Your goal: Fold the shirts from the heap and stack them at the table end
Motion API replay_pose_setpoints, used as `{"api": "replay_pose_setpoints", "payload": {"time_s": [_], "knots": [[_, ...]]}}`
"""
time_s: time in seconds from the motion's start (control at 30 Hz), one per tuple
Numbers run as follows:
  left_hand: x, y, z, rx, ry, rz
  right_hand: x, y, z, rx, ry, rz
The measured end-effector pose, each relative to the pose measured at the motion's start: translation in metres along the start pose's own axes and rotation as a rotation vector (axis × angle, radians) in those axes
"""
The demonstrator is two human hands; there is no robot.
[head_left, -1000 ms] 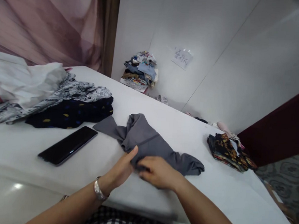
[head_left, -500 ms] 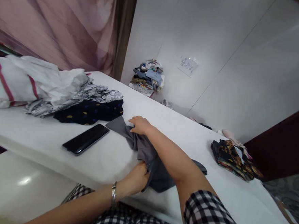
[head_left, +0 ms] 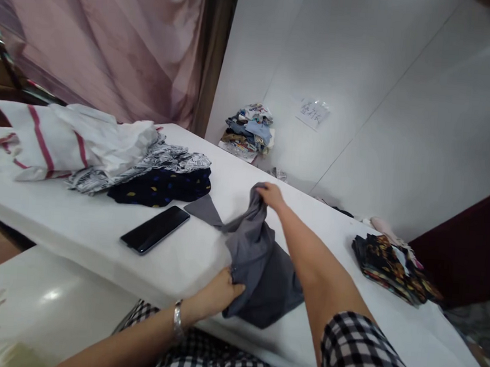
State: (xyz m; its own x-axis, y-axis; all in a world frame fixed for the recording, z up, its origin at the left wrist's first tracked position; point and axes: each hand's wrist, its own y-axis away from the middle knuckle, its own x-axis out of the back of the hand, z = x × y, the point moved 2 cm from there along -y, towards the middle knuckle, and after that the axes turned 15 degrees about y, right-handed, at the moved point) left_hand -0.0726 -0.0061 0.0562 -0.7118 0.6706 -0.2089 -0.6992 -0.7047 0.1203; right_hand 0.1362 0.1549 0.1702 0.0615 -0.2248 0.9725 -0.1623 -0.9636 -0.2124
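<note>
A crumpled grey garment lies on the white table in front of me, one pointed corner stretching left toward the phone. My left hand, with a silver bracelet at the wrist, pinches its near left edge, thumb on top. Farther back, my right hand grips a bunched part of the same cloth and holds it raised off the tabletop. Part of the garment is hidden behind my right forearm. A black phone lies flat to the left of the garment.
At the left is a heap with a white, red-striped cloth, a black-and-white printed cloth and a dark patterned cloth. Folded dark floral clothes lie at the right. Beyond the table stands a clothes pile by the wall.
My right hand has closed on the grey garment and lifted a bunch of it, moving to the right. My left hand keeps its hold. The view has shifted slightly.
</note>
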Motion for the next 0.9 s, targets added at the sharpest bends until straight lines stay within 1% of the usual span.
{"api": "replay_pose_setpoints", "payload": {"time_s": [0.03, 0.1, 0.13, 0.2, 0.23, 0.27, 0.33, 0.4, 0.43, 0.5, 0.57, 0.6, 0.63, 0.67, 0.73, 0.8, 0.83, 0.87, 0.9], "knots": [[0.003, -0.004, 0.006, -0.027, 0.037, 0.021, 0.019, 0.0, 0.028, -0.17, -0.201, 0.17], [0.01, -0.014, 0.017, -0.095, 0.095, 0.07, 0.054, 0.01, 0.081, -0.296, -0.29, 0.321], [0.013, -0.02, 0.021, -0.113, 0.112, 0.078, 0.069, 0.021, 0.106, -0.368, -0.43, 0.439], [0.018, -0.032, 0.025, -0.091, 0.085, 0.052, 0.091, 0.053, 0.148, -0.414, -0.62, 0.638], [0.021, -0.038, 0.026, -0.075, 0.043, 0.035, 0.097, 0.074, 0.166, -0.424, -0.666, 0.709], [0.025, -0.043, 0.027, -0.072, -0.015, 0.032, 0.098, 0.097, 0.18, -0.429, -0.672, 0.741], [0.035, -0.051, 0.03, -0.125, -0.165, 0.096, 0.088, 0.146, 0.203, -0.477, -0.64, 0.754], [0.045, -0.054, 0.035, -0.204, -0.295, 0.181, 0.068, 0.192, 0.221, -0.545, -0.597, 0.734], [0.048, -0.055, 0.037, -0.227, -0.322, 0.204, 0.057, 0.213, 0.228, -0.577, -0.575, 0.713], [0.05, -0.056, 0.042, -0.227, -0.329, 0.2, 0.035, 0.246, 0.236, -0.648, -0.533, 0.675], [0.045, -0.055, 0.047, -0.214, -0.313, 0.19, 0.02, 0.266, 0.23, -0.699, -0.465, 0.615], [0.041, -0.054, 0.049, -0.216, -0.308, 0.195, 0.015, 0.273, 0.22, -0.689, -0.437, 0.567], [0.036, -0.054, 0.052, -0.224, -0.309, 0.205, 0.012, 0.276, 0.205, -0.644, -0.423, 0.494], [0.031, -0.053, 0.056, -0.239, -0.31, 0.219, 0.009, 0.278, 0.186, -0.563, -0.426, 0.416], [0.022, -0.052, 0.063, -0.268, -0.307, 0.247, 0.003, 0.28, 0.14, -0.287, -0.518, 0.167], [0.017, -0.052, 0.071, -0.29, -0.286, 0.271, -0.005, 0.283, 0.096, -0.031, -0.491, -0.047], [0.016, -0.052, 0.074, -0.303, -0.265, 0.283, -0.01, 0.285, 0.079, 0.046, -0.435, -0.118], [0.017, -0.051, 0.077, -0.314, -0.236, 0.295, -0.016, 0.287, 0.069, 0.088, -0.361, -0.164], [0.019, -0.051, 0.078, -0.321, -0.204, 0.305, -0.022, 0.288, 0.063, 0.095, -0.283, -0.185]]}}
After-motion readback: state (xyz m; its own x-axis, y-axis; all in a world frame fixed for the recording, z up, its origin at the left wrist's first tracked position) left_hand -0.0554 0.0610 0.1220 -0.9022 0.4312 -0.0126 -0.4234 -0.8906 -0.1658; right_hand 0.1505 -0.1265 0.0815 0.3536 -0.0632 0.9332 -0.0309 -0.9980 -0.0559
